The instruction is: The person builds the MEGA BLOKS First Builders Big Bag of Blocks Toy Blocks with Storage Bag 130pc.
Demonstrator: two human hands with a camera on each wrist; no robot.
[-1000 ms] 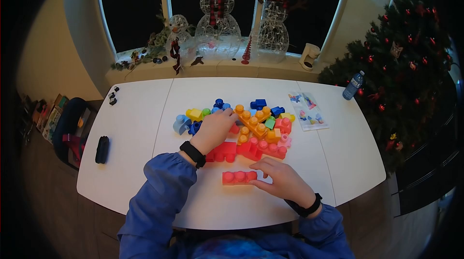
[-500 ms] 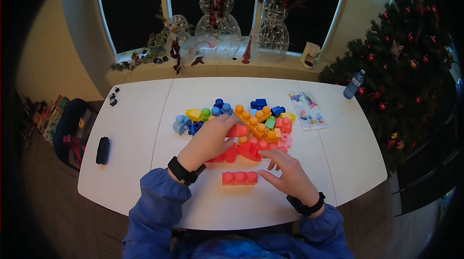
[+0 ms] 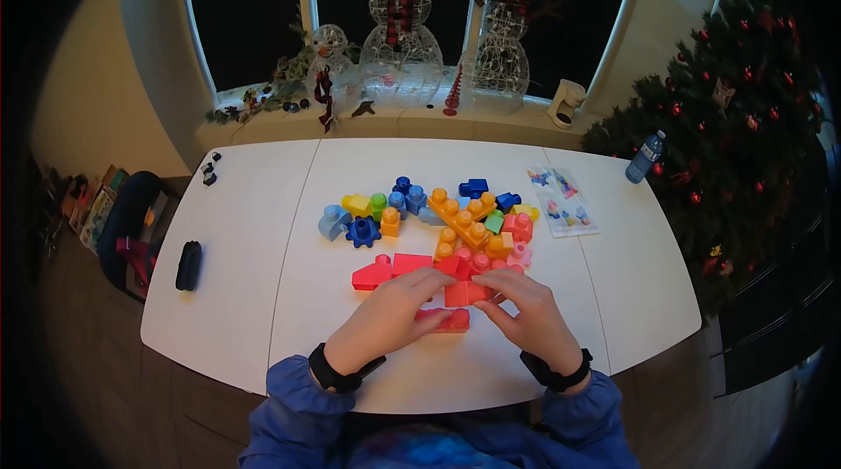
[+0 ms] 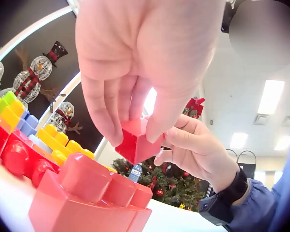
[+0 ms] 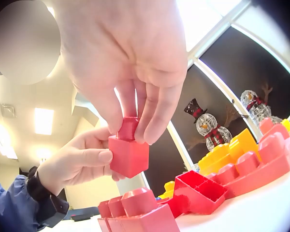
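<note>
A small red toy building block (image 3: 467, 295) is held between both hands, raised above the table in the wrist views. My left hand (image 3: 394, 310) pinches its body between thumb and fingers. My right hand (image 3: 531, 315) pinches the stud (image 5: 129, 127) of the same block. Below it a lighter red three-stud block (image 3: 453, 322) lies on the white table, partly behind the left hand in the head view. Just beyond the hands are more red blocks (image 3: 371, 275), one of them a hollow block (image 5: 201, 191) tipped so its underside shows.
Orange blocks (image 3: 462, 222), blue blocks (image 3: 363, 232) and other colours lie farther back. A picture sheet (image 3: 565, 200) and a water bottle (image 3: 646, 157) are at the right. A black case (image 3: 188, 265) rests at the left, near small dark items (image 3: 208, 173).
My left hand has come back from the pile toward the near edge, carrying the red block. My right hand has moved slightly and now pinches that block too.
</note>
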